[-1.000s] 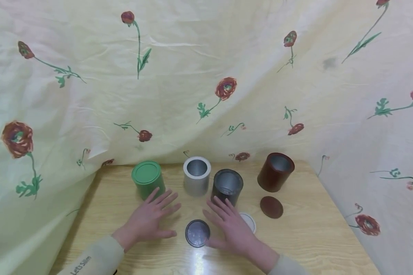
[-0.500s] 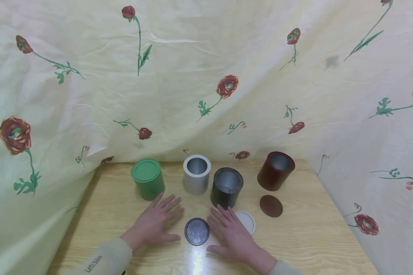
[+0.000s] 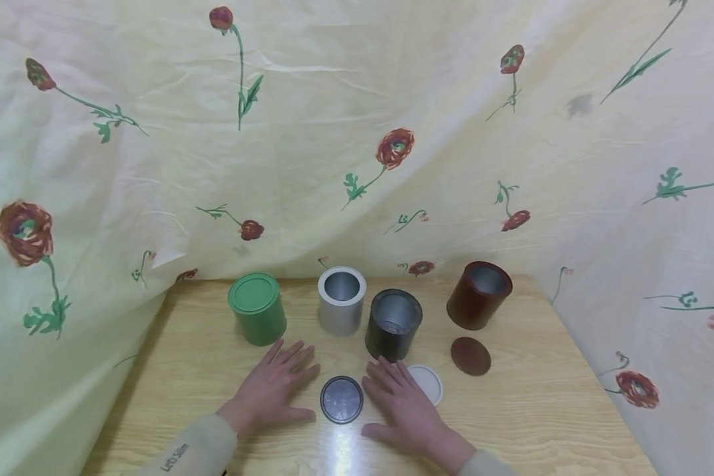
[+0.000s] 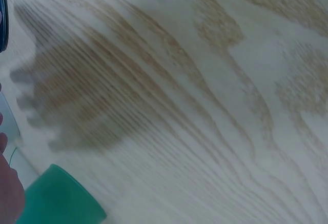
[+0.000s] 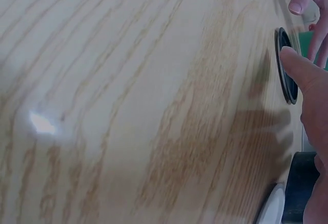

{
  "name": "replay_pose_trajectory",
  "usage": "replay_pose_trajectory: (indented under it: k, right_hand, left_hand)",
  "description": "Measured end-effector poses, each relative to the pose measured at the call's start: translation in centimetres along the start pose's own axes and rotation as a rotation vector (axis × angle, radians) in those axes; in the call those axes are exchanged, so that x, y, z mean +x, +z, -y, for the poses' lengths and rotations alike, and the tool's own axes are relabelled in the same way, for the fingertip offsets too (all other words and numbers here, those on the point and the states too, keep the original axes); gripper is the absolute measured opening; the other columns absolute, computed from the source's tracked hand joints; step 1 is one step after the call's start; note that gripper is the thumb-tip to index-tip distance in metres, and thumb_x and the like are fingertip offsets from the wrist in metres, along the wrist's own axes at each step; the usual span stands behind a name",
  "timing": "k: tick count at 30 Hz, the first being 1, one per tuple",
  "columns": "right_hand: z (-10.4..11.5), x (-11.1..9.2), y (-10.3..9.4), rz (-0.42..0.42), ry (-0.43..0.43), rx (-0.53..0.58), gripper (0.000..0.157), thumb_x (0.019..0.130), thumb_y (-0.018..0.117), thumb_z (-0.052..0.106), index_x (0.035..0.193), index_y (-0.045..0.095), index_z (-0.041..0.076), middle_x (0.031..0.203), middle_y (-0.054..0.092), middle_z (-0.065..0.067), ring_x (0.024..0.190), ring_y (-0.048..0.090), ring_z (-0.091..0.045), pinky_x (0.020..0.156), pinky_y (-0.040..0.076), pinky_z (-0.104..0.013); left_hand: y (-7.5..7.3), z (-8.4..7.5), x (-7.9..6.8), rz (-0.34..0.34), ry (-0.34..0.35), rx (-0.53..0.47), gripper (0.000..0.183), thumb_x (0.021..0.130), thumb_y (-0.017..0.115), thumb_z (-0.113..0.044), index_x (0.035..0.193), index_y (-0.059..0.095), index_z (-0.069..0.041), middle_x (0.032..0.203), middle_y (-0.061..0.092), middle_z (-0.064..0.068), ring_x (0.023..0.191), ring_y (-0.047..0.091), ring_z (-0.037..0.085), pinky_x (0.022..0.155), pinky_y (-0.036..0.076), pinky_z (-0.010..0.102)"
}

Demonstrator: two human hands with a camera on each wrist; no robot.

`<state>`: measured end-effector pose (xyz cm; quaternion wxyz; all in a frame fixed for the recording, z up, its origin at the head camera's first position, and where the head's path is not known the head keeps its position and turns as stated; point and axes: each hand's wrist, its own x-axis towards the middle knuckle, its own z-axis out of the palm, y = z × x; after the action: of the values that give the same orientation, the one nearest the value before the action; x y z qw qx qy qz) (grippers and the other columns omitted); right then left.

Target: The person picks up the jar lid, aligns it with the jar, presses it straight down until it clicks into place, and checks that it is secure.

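Note:
My left hand (image 3: 272, 387) is spread palm down over the table, its fingertips just in front of the green lidded can (image 3: 258, 311). Fingers straight, my right hand (image 3: 406, 411) hovers to the right of the round black-rimmed lid (image 3: 342, 400) and partly covers the white lid (image 3: 426, 385). Neither hand holds anything. Behind the right fingertips stands a black can (image 3: 394, 325) with its top uncovered. A white can (image 3: 341, 302), also uncovered, is at the back. In the right wrist view, the thumb (image 5: 302, 70) overlaps the black-rimmed lid, and the hand's shadow falls on the wood.
A dark red uncovered can (image 3: 478, 296) stands at the back right, with its dark red lid (image 3: 471, 356) flat in front of it. The pale wooden table (image 3: 547, 396) is bounded by a flowered cloth (image 3: 309, 185) behind and at both sides.
Both hands have drawn slightly back toward the body, away from the cans, and shifted a little right. More of the white lid shows now. The cans and lids have stayed in place.

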<state>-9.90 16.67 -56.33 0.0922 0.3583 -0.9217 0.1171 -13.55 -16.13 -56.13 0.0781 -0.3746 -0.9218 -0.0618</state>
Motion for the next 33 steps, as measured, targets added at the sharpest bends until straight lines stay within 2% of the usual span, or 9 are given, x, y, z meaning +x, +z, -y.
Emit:
replay_pose_trajectory:
  k: [8,14,28,33]
  right_hand:
    - [-0.2,0.2,0.6,0.069,0.029,0.004,0.077,0.095,0.070,0.065,0.146,0.066,0.008,0.162,0.051,-0.016,0.154,0.040,-0.042,0.124,0.034,-0.063]
    - [-0.2,0.3,0.9,0.023,0.004,-0.013,0.073,0.094,0.072,0.063,0.141,0.069,0.006,0.158,0.055,-0.018,0.150,0.046,-0.043,0.121,0.038,-0.065]
    - [-0.1,0.7,1.8,0.004,0.002,-0.036,0.074,0.092,0.073,0.064,0.140,0.070,0.008,0.157,0.056,-0.016,0.150,0.046,-0.042,0.121,0.037,-0.064]
    - [-0.2,0.7,2.3,0.027,0.029,-0.031,0.076,0.091,0.072,0.066,0.141,0.070,0.010,0.160,0.054,-0.013,0.153,0.042,-0.039,0.124,0.034,-0.064]
  left_hand:
    - [0.2,-0.5,0.3,0.030,-0.004,-0.025,0.085,0.085,0.067,-0.081,0.143,0.070,-0.020,0.159,0.055,0.015,0.149,0.047,0.042,0.122,0.032,0.069]
    - [0.4,-0.6,0.6,0.070,-0.011,-0.019,0.082,0.086,0.065,-0.082,0.141,0.072,-0.021,0.160,0.053,0.013,0.151,0.046,0.041,0.123,0.031,0.068]
    - [1.4,-1.2,0.6,0.033,0.019,-0.002,0.080,0.086,0.065,-0.082,0.138,0.074,-0.022,0.158,0.056,0.012,0.148,0.049,0.039,0.121,0.035,0.067]
    - [1.9,-1.5,0.8,0.011,0.024,-0.020,0.078,0.084,0.069,-0.080,0.136,0.075,-0.022,0.157,0.057,0.012,0.148,0.050,0.039,0.121,0.036,0.067]
